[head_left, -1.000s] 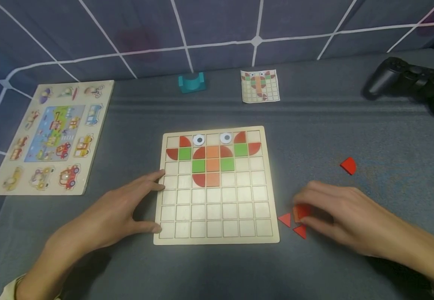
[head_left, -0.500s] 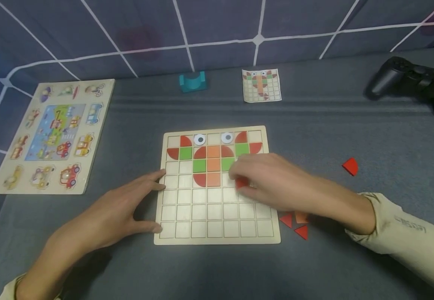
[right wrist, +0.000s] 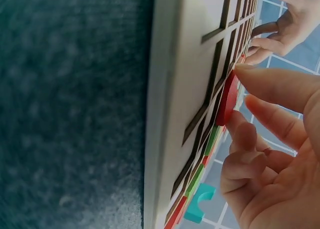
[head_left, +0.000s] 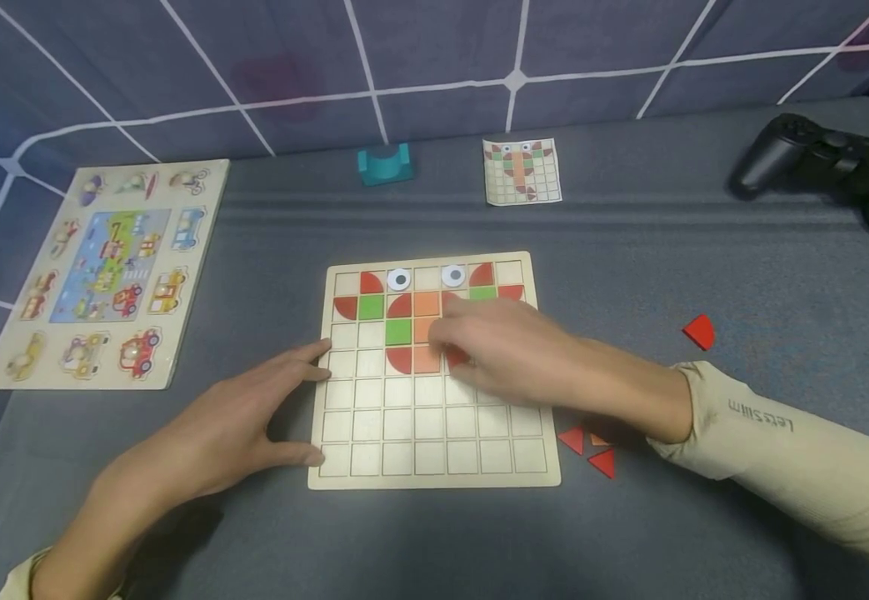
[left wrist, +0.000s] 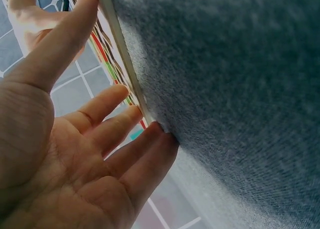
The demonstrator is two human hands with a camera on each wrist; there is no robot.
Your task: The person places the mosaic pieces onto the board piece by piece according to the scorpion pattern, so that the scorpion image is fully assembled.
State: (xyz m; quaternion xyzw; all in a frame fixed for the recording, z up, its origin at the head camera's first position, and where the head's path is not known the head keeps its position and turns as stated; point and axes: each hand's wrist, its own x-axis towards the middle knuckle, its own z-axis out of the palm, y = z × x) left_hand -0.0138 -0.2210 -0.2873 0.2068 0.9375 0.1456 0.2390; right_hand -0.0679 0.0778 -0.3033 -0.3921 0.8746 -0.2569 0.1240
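Note:
A wooden grid board (head_left: 427, 458) lies flat in front of me, its upper rows filled with red quarter-circle, green and orange square tiles and two eye tiles. My right hand (head_left: 512, 350) is over the board, pinching a red curved-edge tile (right wrist: 228, 101) between thumb and fingers. In the head view that tile sits in the fourth row, just right of the lowest orange square, mostly hidden by the fingers. My left hand (head_left: 217, 425) rests thumb and fingertips along the board's left edge (left wrist: 122, 51), fingers extended and spread.
Red triangle tiles (head_left: 601, 462) and a partly covered orange tile lie by the board's lower right corner. A red quarter-circle tile (head_left: 700, 332) is farther right. Behind are a pattern card (head_left: 539, 187), a teal block (head_left: 385, 167) and a black game controller (head_left: 816, 167); left, a picture puzzle (head_left: 112, 267).
My right hand has picked up a red tile from the loose pieces on the right and carried it left onto the board's fourth row. My left hand has stayed put.

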